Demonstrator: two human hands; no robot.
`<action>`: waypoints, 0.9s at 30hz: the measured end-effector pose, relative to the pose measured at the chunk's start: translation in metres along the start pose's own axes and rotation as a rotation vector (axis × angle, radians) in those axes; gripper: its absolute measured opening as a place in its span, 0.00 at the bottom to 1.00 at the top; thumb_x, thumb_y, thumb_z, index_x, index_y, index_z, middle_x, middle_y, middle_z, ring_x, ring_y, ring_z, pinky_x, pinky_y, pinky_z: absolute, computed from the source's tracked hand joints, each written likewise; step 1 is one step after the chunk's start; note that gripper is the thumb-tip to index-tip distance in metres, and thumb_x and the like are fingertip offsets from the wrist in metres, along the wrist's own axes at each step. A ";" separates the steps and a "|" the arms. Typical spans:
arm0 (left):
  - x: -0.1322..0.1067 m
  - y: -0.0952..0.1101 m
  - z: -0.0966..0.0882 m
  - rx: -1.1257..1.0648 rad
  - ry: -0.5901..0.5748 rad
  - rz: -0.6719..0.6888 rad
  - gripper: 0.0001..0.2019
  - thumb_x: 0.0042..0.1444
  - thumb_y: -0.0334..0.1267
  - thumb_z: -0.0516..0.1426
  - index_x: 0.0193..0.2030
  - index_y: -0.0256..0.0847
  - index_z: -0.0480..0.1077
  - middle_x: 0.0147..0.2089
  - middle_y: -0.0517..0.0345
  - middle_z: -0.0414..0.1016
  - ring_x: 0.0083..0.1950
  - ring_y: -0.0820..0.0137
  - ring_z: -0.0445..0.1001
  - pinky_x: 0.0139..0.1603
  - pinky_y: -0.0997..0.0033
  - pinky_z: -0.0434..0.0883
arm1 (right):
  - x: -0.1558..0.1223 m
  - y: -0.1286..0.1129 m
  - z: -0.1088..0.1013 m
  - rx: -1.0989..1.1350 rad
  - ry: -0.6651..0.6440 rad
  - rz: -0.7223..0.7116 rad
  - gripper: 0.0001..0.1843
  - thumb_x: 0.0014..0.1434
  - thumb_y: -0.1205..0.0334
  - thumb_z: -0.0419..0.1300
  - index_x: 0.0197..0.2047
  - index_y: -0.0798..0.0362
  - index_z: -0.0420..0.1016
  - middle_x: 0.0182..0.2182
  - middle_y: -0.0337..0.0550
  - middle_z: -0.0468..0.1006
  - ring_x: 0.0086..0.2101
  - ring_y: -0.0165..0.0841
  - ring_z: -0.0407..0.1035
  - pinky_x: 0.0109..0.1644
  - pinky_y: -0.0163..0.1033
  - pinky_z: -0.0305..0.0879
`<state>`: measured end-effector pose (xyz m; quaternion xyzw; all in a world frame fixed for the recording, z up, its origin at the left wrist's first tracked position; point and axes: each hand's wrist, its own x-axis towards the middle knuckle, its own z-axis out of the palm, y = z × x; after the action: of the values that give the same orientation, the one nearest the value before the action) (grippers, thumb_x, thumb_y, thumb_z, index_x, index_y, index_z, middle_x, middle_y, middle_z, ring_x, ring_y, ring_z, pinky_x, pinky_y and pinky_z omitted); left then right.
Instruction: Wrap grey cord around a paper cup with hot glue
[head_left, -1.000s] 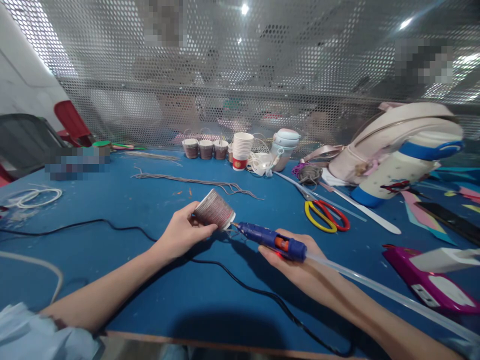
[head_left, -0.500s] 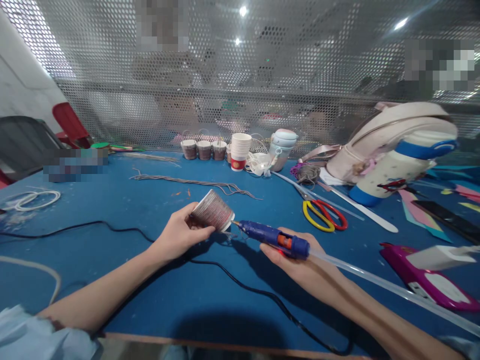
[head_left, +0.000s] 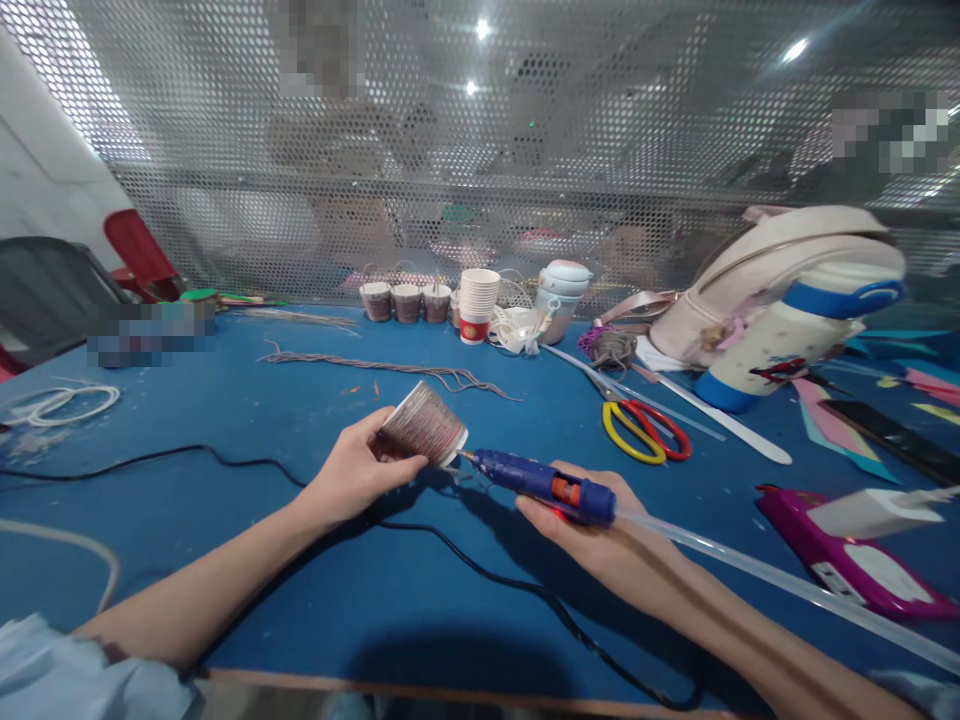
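Observation:
My left hand (head_left: pixel 364 460) is closed around a paper cup (head_left: pixel 426 425) wound with grey cord, tilted so its white rim faces lower right. In my right hand (head_left: pixel 581 515) lies a blue glue gun (head_left: pixel 536 478), its nozzle at the cup's rim edge; whether it touches I cannot tell. A clear glue stick (head_left: pixel 720 558) runs out of the gun's back towards the lower right. Loose cord ends hang below the cup's rim. Most of my right fingers are hidden under the gun.
Twisted grey cords (head_left: pixel 390 366) lie beyond my hands. Several wrapped cups (head_left: pixel 406 303) and a stack of paper cups (head_left: pixel 477 308) stand at the back. Scissors (head_left: pixel 645 430), a bottle (head_left: pixel 799 340) and a magenta power strip (head_left: pixel 847 570) are at right. A black cable (head_left: pixel 480 568) crosses the table.
Almost nothing differs. The glue gun and my right hand sit very slightly lower and further left; the view has shifted a little. Both hands keep their holds.

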<state>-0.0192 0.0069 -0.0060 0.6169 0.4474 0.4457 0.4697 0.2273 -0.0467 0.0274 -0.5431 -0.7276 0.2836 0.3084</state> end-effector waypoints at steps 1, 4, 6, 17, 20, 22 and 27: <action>0.000 0.000 0.000 -0.003 -0.001 0.001 0.14 0.46 0.35 0.64 0.41 0.37 0.69 0.27 0.66 0.68 0.24 0.78 0.65 0.25 0.77 0.64 | 0.000 0.000 -0.001 0.001 0.004 0.005 0.18 0.57 0.49 0.57 0.22 0.51 0.63 0.18 0.33 0.61 0.20 0.26 0.52 0.24 0.34 0.51; 0.000 -0.001 -0.001 -0.014 -0.009 -0.006 0.15 0.46 0.35 0.64 0.41 0.36 0.69 0.28 0.65 0.69 0.25 0.78 0.65 0.25 0.77 0.64 | 0.004 0.002 -0.003 -0.004 0.023 0.019 0.19 0.56 0.48 0.57 0.22 0.51 0.63 0.18 0.32 0.60 0.21 0.27 0.53 0.24 0.34 0.52; 0.000 -0.001 -0.002 -0.012 -0.015 -0.007 0.16 0.46 0.36 0.65 0.42 0.36 0.69 0.29 0.64 0.69 0.25 0.77 0.66 0.25 0.77 0.65 | 0.006 0.005 -0.004 -0.011 0.035 0.035 0.19 0.55 0.46 0.57 0.23 0.52 0.64 0.18 0.33 0.61 0.21 0.27 0.54 0.24 0.34 0.53; -0.001 -0.002 -0.002 0.003 -0.016 0.015 0.17 0.46 0.35 0.64 0.44 0.36 0.70 0.28 0.63 0.70 0.25 0.77 0.66 0.25 0.76 0.65 | 0.005 0.006 -0.005 0.015 0.037 0.021 0.19 0.56 0.46 0.57 0.23 0.51 0.62 0.18 0.33 0.59 0.21 0.27 0.53 0.25 0.34 0.52; -0.001 -0.003 -0.003 0.006 -0.027 0.017 0.17 0.47 0.36 0.64 0.44 0.36 0.70 0.30 0.61 0.71 0.26 0.75 0.68 0.27 0.75 0.67 | 0.007 0.009 -0.005 0.031 0.033 0.047 0.20 0.55 0.45 0.57 0.23 0.51 0.63 0.18 0.32 0.59 0.21 0.27 0.52 0.24 0.34 0.52; -0.001 -0.003 -0.003 0.015 -0.029 0.020 0.17 0.47 0.36 0.64 0.44 0.36 0.70 0.30 0.61 0.71 0.26 0.75 0.68 0.27 0.75 0.67 | 0.007 0.009 -0.005 0.027 0.021 0.048 0.20 0.55 0.45 0.57 0.23 0.51 0.62 0.18 0.32 0.59 0.21 0.27 0.52 0.24 0.34 0.51; -0.002 -0.004 -0.003 0.019 -0.025 0.024 0.17 0.47 0.36 0.64 0.44 0.36 0.70 0.29 0.62 0.71 0.26 0.75 0.68 0.26 0.75 0.67 | 0.002 0.007 -0.005 0.014 0.011 0.015 0.19 0.56 0.48 0.57 0.22 0.51 0.62 0.18 0.32 0.59 0.21 0.26 0.52 0.24 0.34 0.50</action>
<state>-0.0233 0.0063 -0.0091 0.6321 0.4384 0.4391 0.4641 0.2344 -0.0429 0.0258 -0.5481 -0.7198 0.2879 0.3140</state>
